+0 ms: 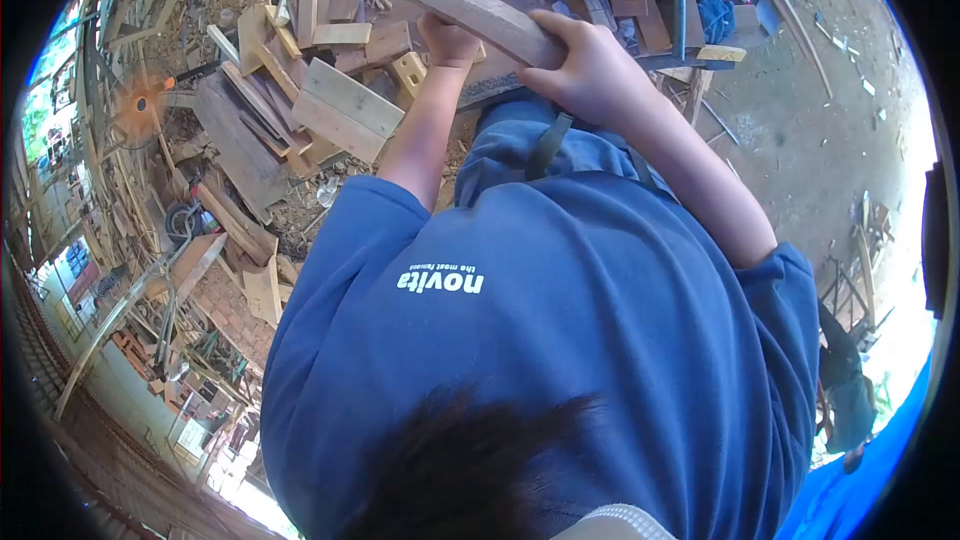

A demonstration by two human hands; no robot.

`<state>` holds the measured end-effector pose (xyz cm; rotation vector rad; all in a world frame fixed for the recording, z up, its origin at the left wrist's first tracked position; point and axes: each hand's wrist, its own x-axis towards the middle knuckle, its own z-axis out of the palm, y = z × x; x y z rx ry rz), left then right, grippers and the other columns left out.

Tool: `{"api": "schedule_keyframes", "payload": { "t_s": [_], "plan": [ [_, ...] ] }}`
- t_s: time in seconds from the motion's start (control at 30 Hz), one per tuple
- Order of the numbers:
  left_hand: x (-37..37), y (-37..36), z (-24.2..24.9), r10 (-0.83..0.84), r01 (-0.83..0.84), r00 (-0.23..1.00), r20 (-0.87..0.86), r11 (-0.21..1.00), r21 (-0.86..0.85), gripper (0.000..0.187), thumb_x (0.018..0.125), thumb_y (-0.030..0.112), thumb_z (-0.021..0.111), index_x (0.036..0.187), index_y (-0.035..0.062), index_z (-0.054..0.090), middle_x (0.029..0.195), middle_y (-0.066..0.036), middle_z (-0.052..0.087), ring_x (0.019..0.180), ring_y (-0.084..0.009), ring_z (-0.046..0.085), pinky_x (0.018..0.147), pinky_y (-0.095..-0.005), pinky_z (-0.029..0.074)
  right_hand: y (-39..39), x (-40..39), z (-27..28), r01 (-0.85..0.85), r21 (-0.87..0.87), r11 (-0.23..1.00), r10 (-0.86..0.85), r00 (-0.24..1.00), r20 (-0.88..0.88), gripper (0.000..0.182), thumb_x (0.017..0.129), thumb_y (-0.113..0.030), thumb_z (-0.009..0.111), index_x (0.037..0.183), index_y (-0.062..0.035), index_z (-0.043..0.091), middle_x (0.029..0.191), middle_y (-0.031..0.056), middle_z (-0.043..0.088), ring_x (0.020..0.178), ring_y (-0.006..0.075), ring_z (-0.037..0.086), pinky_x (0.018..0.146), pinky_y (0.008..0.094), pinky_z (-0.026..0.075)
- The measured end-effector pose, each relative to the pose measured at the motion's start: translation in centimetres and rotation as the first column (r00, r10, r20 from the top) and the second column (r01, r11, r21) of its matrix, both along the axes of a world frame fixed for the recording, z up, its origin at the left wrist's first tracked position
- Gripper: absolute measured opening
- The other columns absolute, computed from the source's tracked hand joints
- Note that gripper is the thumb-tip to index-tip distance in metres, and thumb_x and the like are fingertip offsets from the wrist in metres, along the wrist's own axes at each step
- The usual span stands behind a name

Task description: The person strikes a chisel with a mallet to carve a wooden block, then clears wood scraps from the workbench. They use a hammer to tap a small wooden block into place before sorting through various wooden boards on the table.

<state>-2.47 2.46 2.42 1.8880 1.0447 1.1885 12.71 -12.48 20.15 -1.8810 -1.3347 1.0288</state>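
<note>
A long, thick wooden plank [465, 5] slants across the top middle of the head view, with its far end up to the left. My right hand [575, 55] is closed around the plank's near right end, thumb on the lower side and fingers over the upper edge. Just under the plank's middle is my left hand [448, 43]. The plank hides its fingers, so whether it grips anything cannot be seen. Close to my left wrist lies a short, pale wood block [408, 72] with holes in it.
Cut wood pieces [345, 100] are heaped in front and to the left. A blue metal bar [680, 5] stands at the upper right, near a strip of wood [722, 53]. An orange-centred round object [142, 105] shows at far left. Scraps litter the ground [800, 130].
</note>
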Motion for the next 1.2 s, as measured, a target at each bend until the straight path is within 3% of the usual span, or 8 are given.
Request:
{"api": "schedule_keyframes", "payload": {
  "t_s": [0.1,0.17,0.27,0.57,0.77,0.97,1.07,1.2],
  "plan": [
    [-1.4,2.0,-3.2,0.088,-0.1,0.993,0.074,0.981,0.168,0.026,0.076,0.009,0.073,0.097,0.0013,0.06,0.086,-0.011,0.069,0.069,-0.0201,0.069,0.067,-0.0306,0.053,-1.3,0.7,-0.1,0.116,-0.002,0.993,-0.114,0.971,-0.209,0.063,0.076,-0.025,0.075,0.128,0.0041,0.055,0.092,0.0152,0.067,0.081,0.0135,0.064,0.071,0.0289,0.051],
    [-1.7,1.0,0.3,0.121,-0.029,0.953,0.279,0.949,-0.314,0.018,0.087,0.002,0.063,0.096,0.0047,0.047,0.068,-0.008,0.06,0.06,-0.0162,0.061,0.06,-0.0303,0.049,-2.3,1.0,-0.6,0.185,0.015,0.983,-0.171,0.933,-0.318,0.061,0.076,-0.025,0.075,0.128,0.0027,0.057,0.091,0.0087,0.066,0.081,0.0123,0.062,0.07,0.0274,0.05],
    [-2.9,2.3,-0.3,0.227,-0.09,0.893,0.388,0.936,-0.341,0.018,0.09,0.0,0.056,0.089,0.0052,0.039,0.06,-0.008,0.054,0.049,-0.0139,0.052,0.053,-0.0287,0.046,-4.3,1.7,-1.8,0.459,-0.107,0.882,-0.449,0.752,-0.482,0.059,0.077,-0.031,0.076,0.122,0.0037,0.061,0.091,0.0095,0.067,0.082,0.014,0.063,0.074,0.0272,0.05],
    [-6.1,5.3,-1.8,0.757,-0.269,0.468,0.456,0.613,-0.743,0.055,0.088,0.007,0.056,0.134,0.0014,0.026,0.06,-0.007,0.051,0.045,-0.0134,0.048,0.042,-0.0267,0.042,-9.9,2.3,-6.5,0.503,-0.3,0.81,-0.577,0.775,-0.257,0.052,0.078,-0.03,0.075,0.114,0.0047,0.063,0.089,0.0093,0.068,0.08,0.0142,0.062,0.07,0.028,0.049],
    [-9.8,1.7,-0.4,0.758,-0.132,0.31,0.574,0.633,-0.763,0.028,0.087,0.011,0.062,0.076,0.0112,0.036,0.054,0.0,0.043,0.046,-0.0103,0.04,0.05,-0.0302,0.038,-9.5,1.8,-7.9,0.409,-0.307,0.86,-0.486,0.84,-0.242,0.049,0.079,-0.03,0.074,0.115,0.003,0.064,0.088,0.0094,0.068,0.077,0.0146,0.062,0.069,0.0286,0.049],
    [-14.8,-2.9,5.2,0.666,-0.491,0.74,0.097,0.633,-0.599,0.029,0.09,0.018,0.062,0.067,0.0106,0.045,0.06,-0.002,0.052,0.055,-0.0106,0.051,0.057,-0.0328,0.044,-6.3,1.2,-9.8,0.203,-0.387,0.899,-0.245,0.968,-0.061,0.056,0.076,-0.039,0.074,0.11,0.0048,0.063,0.088,0.0192,0.067,0.079,0.0214,0.066,0.071,0.0325,0.051],
    [-19.9,-6.3,2.0,0.465,-0.527,0.85,-0.249,0.775,-0.348,0.041,0.081,0.031,0.073,0.103,-0.0028,0.066,0.086,-0.013,0.071,0.082,-0.0245,0.069,0.073,-0.0349,0.053,-3.7,0.6,-10.9,0.036,-0.322,0.946,-0.036,0.999,0.005,0.052,0.078,-0.035,0.072,0.112,0.0031,0.062,0.088,0.0176,0.067,0.077,0.0221,0.066,0.07,0.0321,0.051],
    [-24.4,-14.1,-3.0,0.223,-0.566,0.787,-0.575,0.63,-0.531,0.042,0.076,0.036,0.067,0.107,0.0081,0.069,0.1,-0.019,0.069,0.097,-0.0352,0.066,0.085,-0.0441,0.052,2.3,0.3,-10.3,-0.29,-0.711,0.64,-0.664,0.257,-0.703,0.033,0.085,-0.02,0.057,0.106,0.0048,0.053,0.088,0.0145,0.059,0.077,0.0259,0.059,0.068,0.0365,0.051]
  ]
}}
